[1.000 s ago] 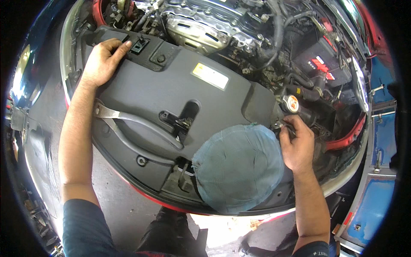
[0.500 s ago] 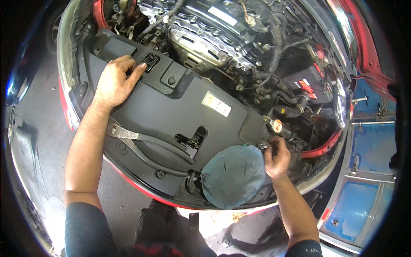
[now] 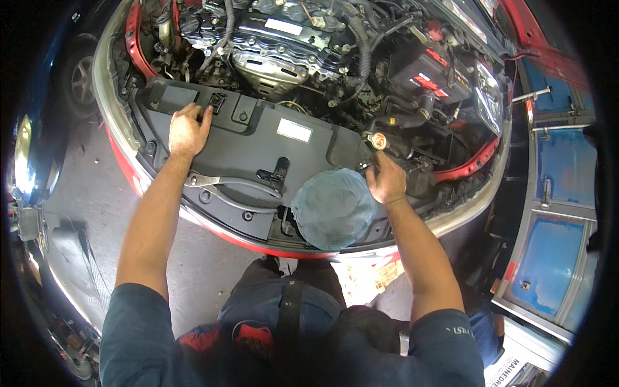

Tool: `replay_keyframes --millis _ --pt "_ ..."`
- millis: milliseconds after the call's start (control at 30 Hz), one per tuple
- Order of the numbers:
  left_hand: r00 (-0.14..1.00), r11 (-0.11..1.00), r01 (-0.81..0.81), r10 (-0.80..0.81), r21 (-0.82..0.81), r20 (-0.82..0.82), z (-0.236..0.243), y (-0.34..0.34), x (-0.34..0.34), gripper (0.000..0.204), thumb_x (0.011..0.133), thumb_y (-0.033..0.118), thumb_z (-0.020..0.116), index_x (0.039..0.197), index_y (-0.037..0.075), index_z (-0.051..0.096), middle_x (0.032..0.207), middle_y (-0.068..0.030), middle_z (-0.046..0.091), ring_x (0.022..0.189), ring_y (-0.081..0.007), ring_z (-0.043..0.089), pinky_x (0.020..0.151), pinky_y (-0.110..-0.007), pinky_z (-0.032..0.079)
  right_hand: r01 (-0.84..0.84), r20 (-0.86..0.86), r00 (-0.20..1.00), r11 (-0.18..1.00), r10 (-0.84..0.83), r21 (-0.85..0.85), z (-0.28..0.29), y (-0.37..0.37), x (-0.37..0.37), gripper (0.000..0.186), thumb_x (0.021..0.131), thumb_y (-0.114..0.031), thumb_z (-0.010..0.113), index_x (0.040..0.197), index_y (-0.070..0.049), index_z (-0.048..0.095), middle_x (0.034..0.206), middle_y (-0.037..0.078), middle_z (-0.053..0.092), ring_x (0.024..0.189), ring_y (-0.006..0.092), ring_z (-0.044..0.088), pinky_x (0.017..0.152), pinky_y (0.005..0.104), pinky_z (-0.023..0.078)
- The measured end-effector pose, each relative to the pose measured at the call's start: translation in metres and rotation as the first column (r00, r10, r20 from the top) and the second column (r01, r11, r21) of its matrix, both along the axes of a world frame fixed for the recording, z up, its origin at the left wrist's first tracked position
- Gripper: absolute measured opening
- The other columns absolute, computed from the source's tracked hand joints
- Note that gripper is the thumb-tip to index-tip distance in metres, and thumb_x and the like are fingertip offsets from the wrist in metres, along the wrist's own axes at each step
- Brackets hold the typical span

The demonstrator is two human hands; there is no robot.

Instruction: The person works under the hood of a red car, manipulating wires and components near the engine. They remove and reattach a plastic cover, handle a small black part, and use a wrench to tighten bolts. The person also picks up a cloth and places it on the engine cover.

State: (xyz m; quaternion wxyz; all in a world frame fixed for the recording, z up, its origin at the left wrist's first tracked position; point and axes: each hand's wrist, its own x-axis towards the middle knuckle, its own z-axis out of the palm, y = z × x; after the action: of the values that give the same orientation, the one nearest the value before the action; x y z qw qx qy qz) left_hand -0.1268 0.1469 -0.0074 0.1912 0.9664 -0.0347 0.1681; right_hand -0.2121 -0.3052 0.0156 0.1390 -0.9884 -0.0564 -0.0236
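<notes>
My left hand [image 3: 188, 131] rests on the black plastic cover [image 3: 248, 143] at the front of the engine bay. Its thumb stands apart from the fingers and lies beside a dark latch opening [image 3: 217, 101]. Over on the right, my right hand [image 3: 387, 179] has thumb and fingertips pinched together at the cover's right end, just below the radiator cap [image 3: 378, 141]. A small shiny bit shows at those fingertips, too small to name. Between my hands lie large pliers [image 3: 242, 183] with curved dark handles, and a round blue-grey cloth-like piece [image 3: 334, 209] close to my right wrist.
Behind the cover sits the engine [image 3: 274, 64] with its metal heat shield and hoses. A black battery [image 3: 429, 74] stands at the right back. The red front edge [image 3: 284, 253] of the car curves in front of me. Blue metal panels [image 3: 553, 264] stand at the right.
The whole view has shifted, so the engine bay sits higher and more of my body shows. Both hands keep about the same places on the cover.
</notes>
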Motion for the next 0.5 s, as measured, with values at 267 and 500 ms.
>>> replay_keyframes --millis 267,500 --pt "0.999 0.999 -0.023 0.022 0.024 0.031 -0.0002 -0.0016 0.0012 0.034 0.092 0.030 0.059 0.073 0.001 0.061 0.079 -0.0145 0.060 0.078 -0.0368 0.059 0.075 -0.044 0.045 0.015 -0.115 0.993 1.000 -0.018 -0.023 0.0048 -0.0014 0.0052 0.029 0.082 -0.027 0.058 0.102 -0.005 0.054 0.093 0.019 0.065 0.087 0.0405 0.064 0.076 0.0505 0.050" --pt "0.999 1.000 -0.020 0.021 -0.021 0.042 0.0037 -0.0047 0.0014 0.030 0.092 0.024 0.060 0.073 0.001 0.061 0.078 -0.0138 0.059 0.075 -0.0360 0.058 0.074 -0.041 0.044 -0.022 -0.119 0.993 0.999 0.026 0.032 0.0093 -0.0033 0.0082 0.026 0.081 -0.026 0.058 0.098 -0.006 0.054 0.089 0.017 0.064 0.083 0.0393 0.064 0.073 0.0498 0.050"
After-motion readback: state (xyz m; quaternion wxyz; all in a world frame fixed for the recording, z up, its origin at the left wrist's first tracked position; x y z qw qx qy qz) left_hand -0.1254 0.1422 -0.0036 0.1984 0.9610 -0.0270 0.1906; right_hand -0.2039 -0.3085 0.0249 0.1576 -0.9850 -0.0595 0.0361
